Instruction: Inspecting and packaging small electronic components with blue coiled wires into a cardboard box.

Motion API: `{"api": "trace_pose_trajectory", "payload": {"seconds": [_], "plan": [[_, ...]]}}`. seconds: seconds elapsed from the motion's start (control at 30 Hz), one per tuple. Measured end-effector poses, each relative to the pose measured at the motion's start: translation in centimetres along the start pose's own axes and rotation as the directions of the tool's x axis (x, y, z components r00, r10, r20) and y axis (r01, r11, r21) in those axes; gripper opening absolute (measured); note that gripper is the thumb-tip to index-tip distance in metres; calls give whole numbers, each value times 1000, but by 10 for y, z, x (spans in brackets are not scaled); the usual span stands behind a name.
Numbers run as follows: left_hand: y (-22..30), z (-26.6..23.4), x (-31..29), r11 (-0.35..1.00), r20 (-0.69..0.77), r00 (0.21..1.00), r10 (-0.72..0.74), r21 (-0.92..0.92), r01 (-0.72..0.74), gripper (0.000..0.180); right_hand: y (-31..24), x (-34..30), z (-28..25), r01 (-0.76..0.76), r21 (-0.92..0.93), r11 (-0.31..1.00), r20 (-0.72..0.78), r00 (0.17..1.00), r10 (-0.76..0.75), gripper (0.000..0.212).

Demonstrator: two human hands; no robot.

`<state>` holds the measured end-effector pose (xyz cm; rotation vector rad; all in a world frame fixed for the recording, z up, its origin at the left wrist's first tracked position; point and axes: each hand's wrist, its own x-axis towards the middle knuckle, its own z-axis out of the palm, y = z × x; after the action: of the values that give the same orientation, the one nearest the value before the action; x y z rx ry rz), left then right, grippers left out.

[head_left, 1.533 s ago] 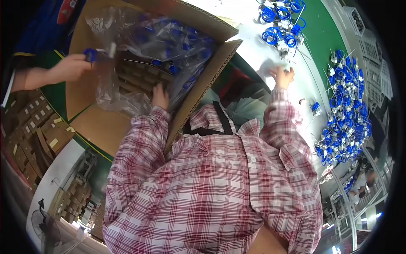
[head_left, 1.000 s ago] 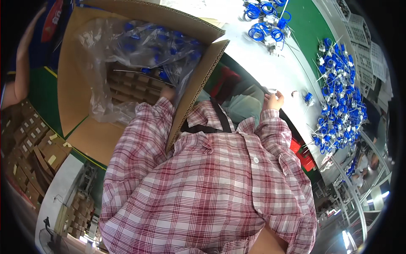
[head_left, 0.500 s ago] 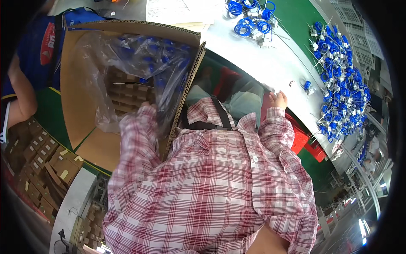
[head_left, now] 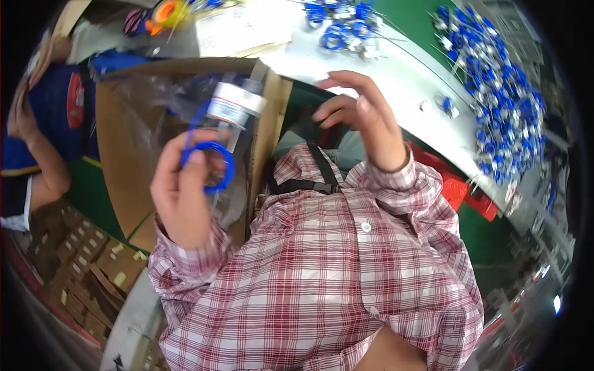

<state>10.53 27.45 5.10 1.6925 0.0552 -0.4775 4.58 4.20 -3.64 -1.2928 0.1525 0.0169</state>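
- My L hand [head_left: 182, 198] is closed round a blue coil [head_left: 230, 170], thumb on the near side & fingers curled behind/around it.
- Coil's held up over the near R part of the cardboard box [head_left: 120, 167], not lying in it.
- White labelled piece [head_left: 232, 102] sticks up at the coil's upper end, tilted; print's blurred. A clear/grey bit shows past it, too blurry to ID.
- My R hand [head_left: 374, 127] is open & empty, fingers spread and slightly bent, pointing L toward the box. It's up in the air btwn the box & the white table [head_left: 402, 93].
- Box is open-topped w/ a clear plastic bag [head_left: 133, 108] inside; some blue shows thru at the back, contents mostly hidden.
- On the table: small bunch of blue coils [head_left: 343, 28] at the far side, one loose coil [head_left: 448, 105] nearer the R, paper sheets [head_left: 235, 31] behind the box.
- Big heap of blue coils [head_left: 507, 105] off to the R, w/ white bits mixed in.
- Red plastic item [head_left: 455, 191] below the table edge, by my R sleeve.
- Co-worker in blue [head_left: 49, 139] is L of the box, bare arms showing.
- Brown cartons [head_left: 77, 260] are stacked lower L.
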Motion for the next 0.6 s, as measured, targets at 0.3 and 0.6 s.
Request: {"api": "trace_pose_trajectory", "payload": {"seconds": [0.3, 0.6], "plan": [[14, 120, 2, 652, 360, 637, 681, 96, -752, 38, -59, -72, 3, 93, -13, 996, -500, 862, -87, 66], [39, 159, -4, 616, 765, 392, 510, -8, -787, 26, -62, -97, -12, 404, -392, 827, -602, 567, -562, 32]]}}
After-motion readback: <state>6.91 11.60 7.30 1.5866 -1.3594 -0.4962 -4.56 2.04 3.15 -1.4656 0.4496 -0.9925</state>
